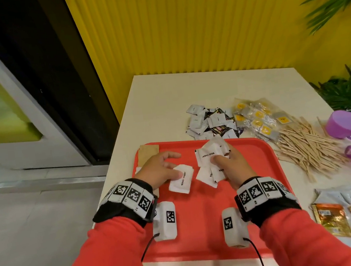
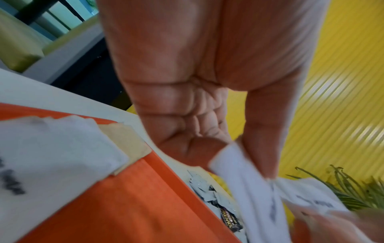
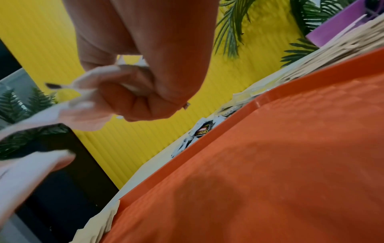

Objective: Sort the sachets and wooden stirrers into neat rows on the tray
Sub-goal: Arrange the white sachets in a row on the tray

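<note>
On the red tray my left hand pinches one white sugar sachet, thumb on top; the left wrist view shows that sachet caught between thumb and fingers. My right hand grips a bunch of white sugar sachets over the tray's middle, some fanning out below the palm. In the right wrist view the curled fingers clasp the crumpled sachets. Another white sachet lies on the tray under my left wrist. The wooden stirrers lie heaped on the table right of the tray.
Beyond the tray's far edge lies a mixed pile of white and dark sachets, with clear yellow-labelled packets beside it. A brown sachet overlaps the tray's far left corner. Two purple cups and orange packets are at the right.
</note>
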Motion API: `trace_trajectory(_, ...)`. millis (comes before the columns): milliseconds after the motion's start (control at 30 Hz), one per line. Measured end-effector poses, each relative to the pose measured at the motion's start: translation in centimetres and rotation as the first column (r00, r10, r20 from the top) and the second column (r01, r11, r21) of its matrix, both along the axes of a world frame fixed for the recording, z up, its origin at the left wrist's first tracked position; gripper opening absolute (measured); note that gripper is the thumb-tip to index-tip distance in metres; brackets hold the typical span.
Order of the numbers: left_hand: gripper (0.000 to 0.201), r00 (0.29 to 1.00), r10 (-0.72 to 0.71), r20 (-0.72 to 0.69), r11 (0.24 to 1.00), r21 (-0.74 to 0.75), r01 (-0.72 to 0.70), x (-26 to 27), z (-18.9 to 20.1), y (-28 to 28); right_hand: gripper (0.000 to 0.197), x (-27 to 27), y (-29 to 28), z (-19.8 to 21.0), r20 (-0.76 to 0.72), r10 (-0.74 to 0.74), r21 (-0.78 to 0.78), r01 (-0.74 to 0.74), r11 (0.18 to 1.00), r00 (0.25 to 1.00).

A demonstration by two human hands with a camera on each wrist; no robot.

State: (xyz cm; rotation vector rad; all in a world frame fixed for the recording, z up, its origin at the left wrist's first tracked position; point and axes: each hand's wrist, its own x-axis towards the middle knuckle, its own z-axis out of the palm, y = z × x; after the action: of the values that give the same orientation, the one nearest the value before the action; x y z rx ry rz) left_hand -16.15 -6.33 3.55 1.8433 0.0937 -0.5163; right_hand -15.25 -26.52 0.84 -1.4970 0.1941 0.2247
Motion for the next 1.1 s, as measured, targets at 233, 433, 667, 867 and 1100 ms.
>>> trace_trajectory(233,0.027,0.998,0.054,0.013,0.971,0.234,-0.056,-0.9,-0.2,4.4,0.026,0.0,-0.2,-0.9,-0.030,-0.074,0.031,0.075,0.997,0.997)
trace_trajectory(433,0.023,0.990,-0.141,-0.029,0.859,0.494,0.136,-0.4,-0.9,6.1,0.027,-0.1,2.6,-1.7,-0.080,-0.107,0.031,0.110,0.993,0.991)
trace_trajectory(667,0.033,0.951,-0.308,0.002,0.769,0.589,0.248,0.5,-2.6,6.1,0.020,-0.5,4.2,-2.0,-0.077,-0.086,-0.010,0.085,0.996,0.993)
trace_trajectory(867,0.033,0.939,-0.340,0.057,0.788,0.563,0.251,1.2,-4.0,6.2,0.022,-0.7,4.2,-2.0,-0.086,-0.103,-0.033,0.100,0.994,0.991)
trace_trajectory(1100,0.044,0.907,-0.416,0.068,0.726,0.625,0.287,1.3,-4.6,5.8,0.020,-0.8,4.8,-1.5,-0.066,-0.109,-0.051,0.106,0.993,0.992)
